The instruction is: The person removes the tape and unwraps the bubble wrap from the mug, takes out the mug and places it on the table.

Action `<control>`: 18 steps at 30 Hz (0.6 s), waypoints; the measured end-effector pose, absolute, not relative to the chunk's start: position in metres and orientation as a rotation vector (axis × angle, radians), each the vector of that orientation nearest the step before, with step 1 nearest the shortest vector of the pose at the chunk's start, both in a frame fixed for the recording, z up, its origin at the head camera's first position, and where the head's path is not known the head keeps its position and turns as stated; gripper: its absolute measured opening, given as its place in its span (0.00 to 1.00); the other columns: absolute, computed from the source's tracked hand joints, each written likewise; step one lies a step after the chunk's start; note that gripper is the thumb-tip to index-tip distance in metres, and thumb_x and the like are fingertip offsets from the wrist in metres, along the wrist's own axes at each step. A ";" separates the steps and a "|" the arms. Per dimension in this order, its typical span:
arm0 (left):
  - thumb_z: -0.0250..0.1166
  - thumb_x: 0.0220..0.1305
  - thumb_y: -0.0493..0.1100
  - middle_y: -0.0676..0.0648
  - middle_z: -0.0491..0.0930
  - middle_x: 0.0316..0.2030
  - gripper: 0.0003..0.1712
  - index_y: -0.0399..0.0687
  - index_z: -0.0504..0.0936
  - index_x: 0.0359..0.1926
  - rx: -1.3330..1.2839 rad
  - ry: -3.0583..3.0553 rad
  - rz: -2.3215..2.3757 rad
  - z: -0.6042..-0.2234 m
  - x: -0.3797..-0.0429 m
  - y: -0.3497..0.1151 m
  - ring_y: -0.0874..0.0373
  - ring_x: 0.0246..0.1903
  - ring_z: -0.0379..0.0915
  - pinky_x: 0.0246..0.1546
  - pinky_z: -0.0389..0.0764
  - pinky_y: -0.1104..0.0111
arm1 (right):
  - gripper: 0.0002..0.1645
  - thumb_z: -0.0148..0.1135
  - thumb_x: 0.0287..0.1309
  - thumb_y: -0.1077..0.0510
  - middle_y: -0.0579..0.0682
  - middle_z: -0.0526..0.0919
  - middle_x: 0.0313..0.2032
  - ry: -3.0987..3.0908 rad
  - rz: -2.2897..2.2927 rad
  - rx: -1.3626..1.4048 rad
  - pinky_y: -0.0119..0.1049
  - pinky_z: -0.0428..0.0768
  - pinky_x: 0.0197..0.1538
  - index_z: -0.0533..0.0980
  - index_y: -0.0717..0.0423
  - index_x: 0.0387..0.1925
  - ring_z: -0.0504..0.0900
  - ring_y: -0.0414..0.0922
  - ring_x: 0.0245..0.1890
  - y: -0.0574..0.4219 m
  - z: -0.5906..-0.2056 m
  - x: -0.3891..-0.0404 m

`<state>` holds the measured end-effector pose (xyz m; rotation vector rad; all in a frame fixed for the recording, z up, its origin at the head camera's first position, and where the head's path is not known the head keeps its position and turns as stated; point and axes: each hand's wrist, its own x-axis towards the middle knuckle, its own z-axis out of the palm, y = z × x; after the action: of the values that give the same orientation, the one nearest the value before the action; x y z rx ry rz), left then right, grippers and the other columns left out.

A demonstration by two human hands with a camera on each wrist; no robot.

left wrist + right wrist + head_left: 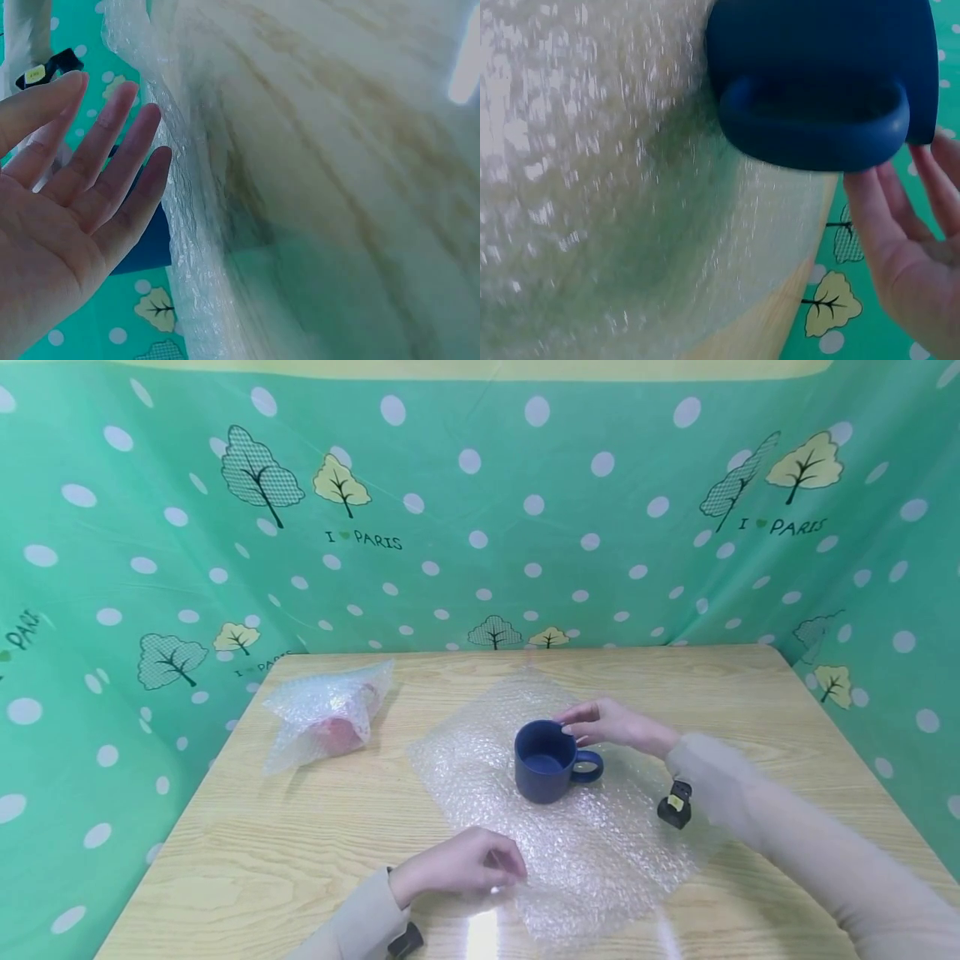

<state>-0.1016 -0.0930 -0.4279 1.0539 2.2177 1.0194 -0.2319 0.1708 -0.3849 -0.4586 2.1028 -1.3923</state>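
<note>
A dark blue mug (542,781) stands upright on a sheet of bubble wrap (480,777), its handle to the right. At the mug's far right rim, my right hand (611,725) pinches the edge between thumb and fingers. The right wrist view shows these fingers (870,210) next to the mug's handle (817,146). My left hand (468,862) hovers by the near left edge of the wrap, holding nothing. Its fingers (112,165) are loosely extended beside the wrap's edge (176,172) in the left wrist view.
At the back left of the wooden table (247,827) lies a bubble-wrapped bundle (330,714) with something pink inside. A green dotted curtain (450,585) hangs behind the table and along both sides.
</note>
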 end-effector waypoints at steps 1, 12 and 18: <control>0.60 0.56 0.38 0.58 0.79 0.33 0.07 0.47 0.79 0.37 1.022 2.214 1.041 -0.428 -0.102 -0.093 0.73 0.34 0.72 0.39 0.73 0.80 | 0.24 0.54 0.57 0.59 0.64 0.68 0.55 2.116 -1.392 -0.458 0.43 0.75 0.50 0.67 0.67 0.53 0.76 0.52 0.46 0.171 -0.386 -0.231; 0.60 0.55 0.38 0.52 0.80 0.34 0.06 0.45 0.79 0.36 0.895 2.305 1.147 -0.419 -0.120 -0.094 0.70 0.34 0.73 0.39 0.74 0.78 | 0.24 0.51 0.60 0.56 0.65 0.70 0.53 2.198 -1.414 -0.466 0.41 0.76 0.49 0.66 0.68 0.54 0.78 0.52 0.43 0.174 -0.390 -0.217; 0.60 0.56 0.37 0.51 0.80 0.35 0.07 0.44 0.79 0.37 0.908 2.359 1.169 -0.412 -0.132 -0.093 0.68 0.35 0.73 0.40 0.75 0.76 | 0.25 0.49 0.61 0.55 0.65 0.73 0.50 2.271 -1.391 -0.461 0.41 0.76 0.49 0.66 0.69 0.54 0.78 0.53 0.43 0.176 -0.390 -0.211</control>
<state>-0.1317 -0.0933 -0.4120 0.9082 2.3588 1.1694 -0.2107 0.1760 -0.3899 -0.4610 2.2705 -1.3912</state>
